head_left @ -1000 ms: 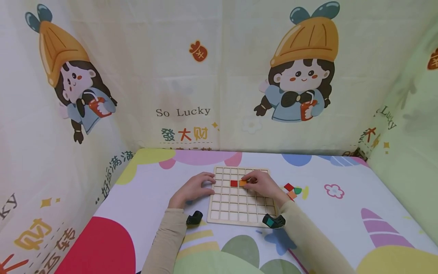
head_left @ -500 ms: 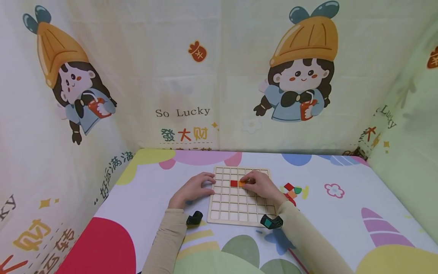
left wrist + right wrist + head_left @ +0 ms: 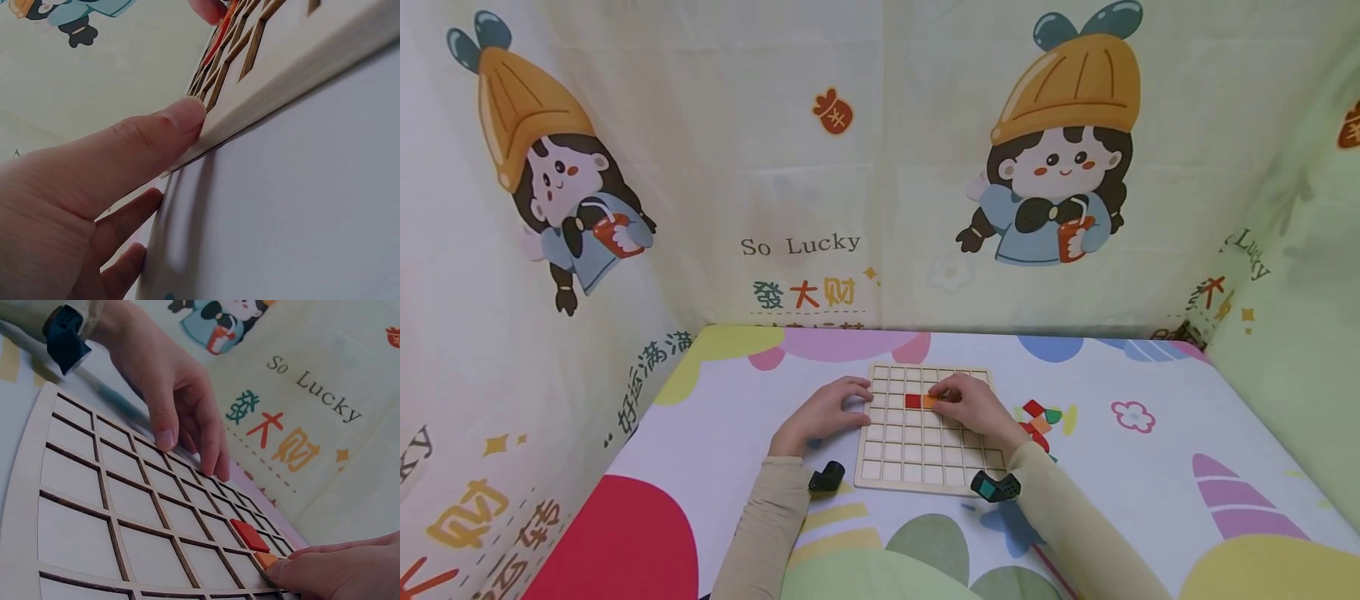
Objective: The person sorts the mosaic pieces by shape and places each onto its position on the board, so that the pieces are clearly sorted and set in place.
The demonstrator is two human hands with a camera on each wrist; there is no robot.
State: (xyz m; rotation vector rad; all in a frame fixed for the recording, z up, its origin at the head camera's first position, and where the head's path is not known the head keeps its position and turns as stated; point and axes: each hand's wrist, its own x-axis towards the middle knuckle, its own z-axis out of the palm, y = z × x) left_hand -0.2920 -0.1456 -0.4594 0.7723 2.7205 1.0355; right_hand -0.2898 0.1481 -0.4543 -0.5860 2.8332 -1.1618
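A wooden grid board (image 3: 902,457) lies flat on the table, with a red square tile (image 3: 913,402) in one of its cells. Just right of the red tile is an orange tile (image 3: 928,402), which the thumb and index finger of my right hand (image 3: 973,407) pinch. In the right wrist view the thumb covers part of the orange tile (image 3: 266,559), close beside the red tile (image 3: 250,535). My left hand (image 3: 831,408) rests at the board's left edge, fingers spread and loosely bent. Its thumb (image 3: 186,115) touches the frame in the left wrist view.
Several loose tiles in red, green and orange lie right of the board, among them a green tile (image 3: 1052,417), partly behind the right wrist. Patterned cloth (image 3: 880,167) hangs behind and at both sides of the table (image 3: 1120,475).
My right hand has shifted slightly left with the orange tile, which now sits closer to the red tile. More of the loose tiles shows beside the right wrist. The left hand keeps its place.
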